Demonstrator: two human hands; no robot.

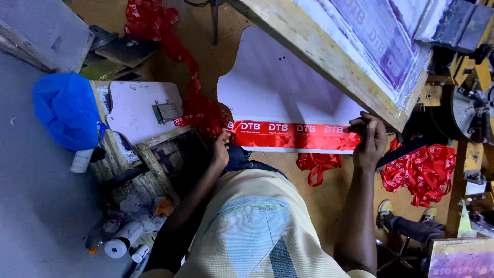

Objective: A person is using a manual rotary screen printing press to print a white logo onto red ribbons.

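Note:
A red ribbon (293, 136) with white printed letters lies stretched flat along the near edge of a white printing board (278, 87). My left hand (221, 148) pinches the ribbon at its left end, by the board's corner. My right hand (368, 139) presses the ribbon's right end down, just under a raised wooden screen frame (329, 56). More of the same ribbon (170, 41) trails off to the upper left across the floor.
A heap of red ribbon (424, 172) lies on the floor at right, next to another person's shoe (383, 211). A blue plastic bag (67, 108) and a second white board (136, 105) sit at left. White tape rolls (121, 242) lie lower left. Machine parts (471, 103) stand at far right.

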